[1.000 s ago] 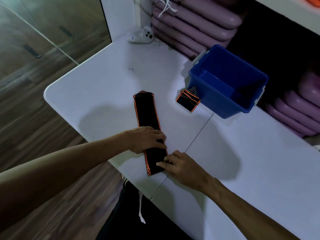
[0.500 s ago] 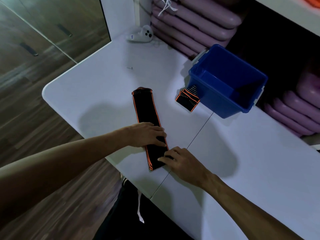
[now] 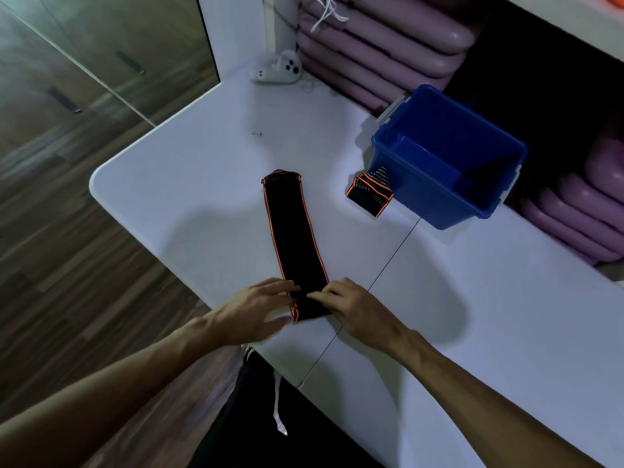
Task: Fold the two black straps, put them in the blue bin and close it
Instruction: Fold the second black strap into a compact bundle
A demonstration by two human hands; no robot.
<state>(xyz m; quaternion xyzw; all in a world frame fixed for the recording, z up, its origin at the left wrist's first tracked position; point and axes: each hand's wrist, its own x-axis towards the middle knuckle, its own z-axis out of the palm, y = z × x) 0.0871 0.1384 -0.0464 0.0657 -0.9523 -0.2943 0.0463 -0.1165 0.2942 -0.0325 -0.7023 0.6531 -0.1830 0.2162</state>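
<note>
A long black strap with orange edging (image 3: 293,231) lies flat on the white table (image 3: 189,184), running away from me. My left hand (image 3: 256,307) and my right hand (image 3: 354,307) both pinch its near end, one at each side, fingertips on the fabric. A second black strap (image 3: 369,194), folded small, rests on the table against the front left corner of the open blue bin (image 3: 418,194). The bin stands at the back right and looks empty; I see no lid.
A white controller (image 3: 282,69) lies at the table's far corner and a small screw (image 3: 256,133) sits on the tabletop. Stacked purple mats (image 3: 371,45) fill the shelf behind the bin. The table's left edge drops to a wooden floor.
My left hand has slid back from the middle of the long strap to its near end. My right hand has shifted onto the same end from the right.
</note>
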